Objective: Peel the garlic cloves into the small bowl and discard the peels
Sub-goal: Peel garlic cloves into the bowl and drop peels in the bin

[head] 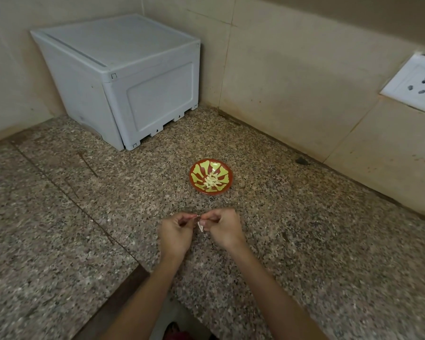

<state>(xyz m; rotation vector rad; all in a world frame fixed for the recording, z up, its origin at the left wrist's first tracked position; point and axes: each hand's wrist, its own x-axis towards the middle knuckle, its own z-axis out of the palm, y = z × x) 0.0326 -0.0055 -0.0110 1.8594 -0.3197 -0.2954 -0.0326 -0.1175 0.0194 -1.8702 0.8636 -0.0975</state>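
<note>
Holding both hands close together just above the counter (pixel 304 229), you have your left hand (pixel 176 233) and your right hand (pixel 222 229) curled, each pinching the same garlic clove (pixel 200 225) between thumb and fingertips. The clove sits in the narrow gap between your hands, with a pale strip hanging down from it. It is too small to tell how much skin is still on it.

Beyond your hands, well apart from them, the small bowl (pixel 192 176) stands on the counter. It is red with yellow-green markings and holds a heap of peeled cloves (pixel 212 180) at its middle. A white plastic box (pixel 123 77) fills the far corner against the wall, and a socket (pixel 417 82) is set in the wall on your right.
</note>
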